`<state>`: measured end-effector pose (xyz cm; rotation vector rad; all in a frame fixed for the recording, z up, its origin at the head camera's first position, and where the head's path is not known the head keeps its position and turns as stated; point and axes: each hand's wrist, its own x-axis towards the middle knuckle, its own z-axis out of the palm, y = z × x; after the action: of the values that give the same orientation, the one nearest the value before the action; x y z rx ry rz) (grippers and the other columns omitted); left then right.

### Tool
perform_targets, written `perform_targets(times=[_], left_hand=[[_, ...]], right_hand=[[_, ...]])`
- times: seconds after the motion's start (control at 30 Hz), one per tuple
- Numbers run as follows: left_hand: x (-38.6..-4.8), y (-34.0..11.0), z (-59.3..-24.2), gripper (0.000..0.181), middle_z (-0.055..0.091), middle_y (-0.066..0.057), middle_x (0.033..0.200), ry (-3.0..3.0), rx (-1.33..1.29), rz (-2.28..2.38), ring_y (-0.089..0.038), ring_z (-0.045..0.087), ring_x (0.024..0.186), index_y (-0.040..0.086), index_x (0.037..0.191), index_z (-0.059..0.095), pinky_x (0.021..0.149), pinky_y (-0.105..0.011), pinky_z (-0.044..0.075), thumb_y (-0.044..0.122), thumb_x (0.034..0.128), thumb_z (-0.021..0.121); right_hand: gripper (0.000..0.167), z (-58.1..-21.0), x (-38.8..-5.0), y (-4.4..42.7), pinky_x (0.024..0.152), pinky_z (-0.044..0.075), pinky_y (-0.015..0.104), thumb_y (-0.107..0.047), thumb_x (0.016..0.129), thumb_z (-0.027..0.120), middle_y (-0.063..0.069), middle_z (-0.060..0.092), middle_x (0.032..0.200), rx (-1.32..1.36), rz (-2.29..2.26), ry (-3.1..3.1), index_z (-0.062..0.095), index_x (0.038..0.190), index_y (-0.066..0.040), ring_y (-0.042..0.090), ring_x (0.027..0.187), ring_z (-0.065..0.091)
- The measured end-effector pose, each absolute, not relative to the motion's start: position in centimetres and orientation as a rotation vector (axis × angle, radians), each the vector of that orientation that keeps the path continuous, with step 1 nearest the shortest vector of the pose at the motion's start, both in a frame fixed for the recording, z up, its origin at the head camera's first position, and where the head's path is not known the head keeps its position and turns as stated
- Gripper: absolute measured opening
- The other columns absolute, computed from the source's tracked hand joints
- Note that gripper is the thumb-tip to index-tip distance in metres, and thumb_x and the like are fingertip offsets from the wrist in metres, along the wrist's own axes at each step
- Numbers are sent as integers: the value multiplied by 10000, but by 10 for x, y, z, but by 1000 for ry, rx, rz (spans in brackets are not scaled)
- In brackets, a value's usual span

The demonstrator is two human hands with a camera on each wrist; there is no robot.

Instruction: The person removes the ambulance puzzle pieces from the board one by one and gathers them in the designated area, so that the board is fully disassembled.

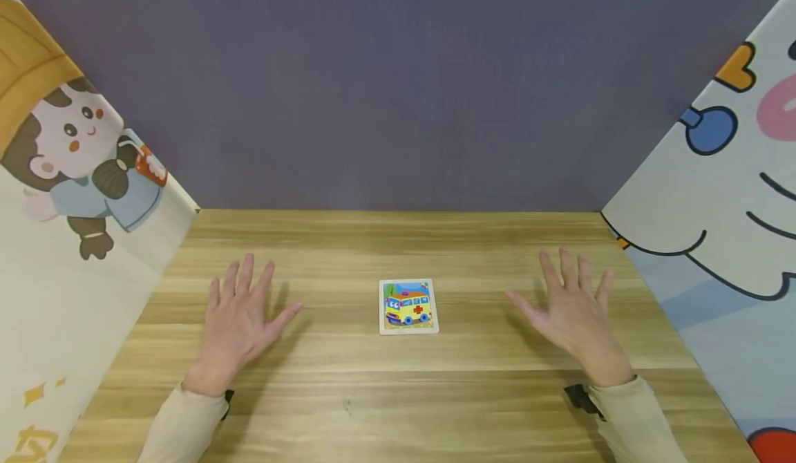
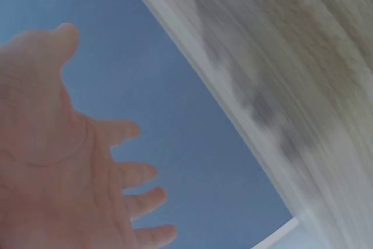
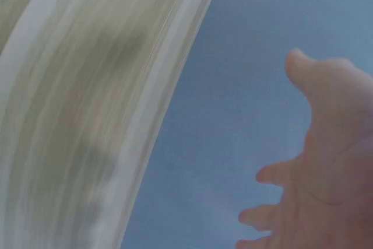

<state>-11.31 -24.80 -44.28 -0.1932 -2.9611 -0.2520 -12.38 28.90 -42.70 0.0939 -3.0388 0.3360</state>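
A small square picture puzzle or card with a white border lies flat on the wooden table. Its picture is a yellow ambulance with a red cross. To its left, apart from it, my left hand is spread with the fingers straight and holds nothing. On the other side my right hand is likewise spread and bare. Shadows fall beside both hands on the wood. In the left wrist view the left palm shows with fingers extended; the right wrist view shows the right palm the same way.
A dark grey-blue panel rises at the table's back edge. The left wall bears a cartoon child, the right wall a white cartoon figure. Dark straps show at the cuffs of the beige sleeves.
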Motion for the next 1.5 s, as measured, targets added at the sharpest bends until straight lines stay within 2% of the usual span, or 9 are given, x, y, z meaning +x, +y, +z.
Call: perform_targets(times=[0.17, 0.3, 0.43, 0.53, 0.7, 0.83, 0.93, 1.23, 1.5], left_hand=[[-116, -241, -441, 931, 188, -346, 1723, -3046, -280, -346, -584, 246, 1552, 35, 1677, 276, 1227, -774, 220, 612, 1022, 598], [-121, -230, -444, 870, 234, -353, 1706, -3082, -371, -433, -589, 307, 1526, 27, 1665, 302, 1220, -753, 275, 523, 1034, 638], [-124, -217, -447, 798, 328, -348, 1670, -3077, -442, -473, -580, 382, 1494, 10, 1622, 393, 1199, -724, 348, 480, 1034, 659], [-127, -206, -447, 761, 344, -321, 1676, -3086, -491, -498, -567, 393, 1497, 14, 1604, 434, 1197, -718, 361, 473, 1040, 657], [-135, -184, -449, 775, 342, -287, 1691, -3132, -545, -566, -548, 382, 1518, 33, 1599, 455, 1223, -709, 336, 513, 1027, 661], [-147, -166, -454, 766, 366, -298, 1674, -3155, -601, -625, -547, 392, 1513, 24, 1581, 475, 1228, -701, 335, 516, 1025, 662], [-154, -154, -457, 752, 360, -298, 1678, -3189, -621, -662, -541, 379, 1524, 25, 1576, 481, 1236, -696, 328, 517, 1032, 650], [-164, -123, -458, 780, 332, -269, 1704, -3253, -663, -700, -518, 333, 1558, 46, 1601, 454, 1258, -682, 305, 520, 1018, 666], [-168, -108, -457, 822, 329, -253, 1711, -3300, -659, -648, -494, 303, 1580, 46, 1594, 466, 1265, -658, 314, 480, 963, 766]], right_hand=[[878, -427, -127, 282, 1175, 111, 865, -634, 1076, 470, 323, 143, 1744, 141, 631, -2972, 211, 1702, -76, 635, 1554, 165], [752, -429, -133, 270, 1158, 313, 790, -508, 1082, 571, 313, 321, 1688, 207, 820, -2884, 389, 1626, -22, 592, 1492, 356], [599, -434, -141, 252, 1042, 517, 663, -408, 1066, 643, 252, 549, 1546, 251, 938, -2840, 552, 1513, -20, 472, 1315, 595], [511, -437, -147, 236, 883, 597, 518, -390, 1056, 663, 177, 676, 1394, 249, 1030, -2848, 631, 1442, -57, 355, 1125, 690], [431, -444, -155, 210, 685, 544, 304, -357, 1039, 694, 87, 745, 1133, 289, 1174, -2882, 702, 1345, -55, 191, 877, 676], [358, -451, -163, 191, 563, 480, 260, -296, 1031, 711, 61, 746, 1038, 342, 1255, -2906, 726, 1291, -50, 138, 706, 605], [303, -457, -167, 176, 554, 466, 252, -255, 1025, 719, 60, 751, 1015, 418, 1280, -2927, 739, 1252, -56, 119, 664, 580], [281, -468, -184, 129, 667, 531, 268, -247, 1014, 741, 18, 734, 988, 547, 1288, -2996, 752, 1238, -77, 108, 780, 628], [255, -473, -197, 107, 623, 470, 247, -262, 1019, 742, -25, 667, 835, 704, 1162, -3104, 757, 1217, -102, 103, 657, 546]])
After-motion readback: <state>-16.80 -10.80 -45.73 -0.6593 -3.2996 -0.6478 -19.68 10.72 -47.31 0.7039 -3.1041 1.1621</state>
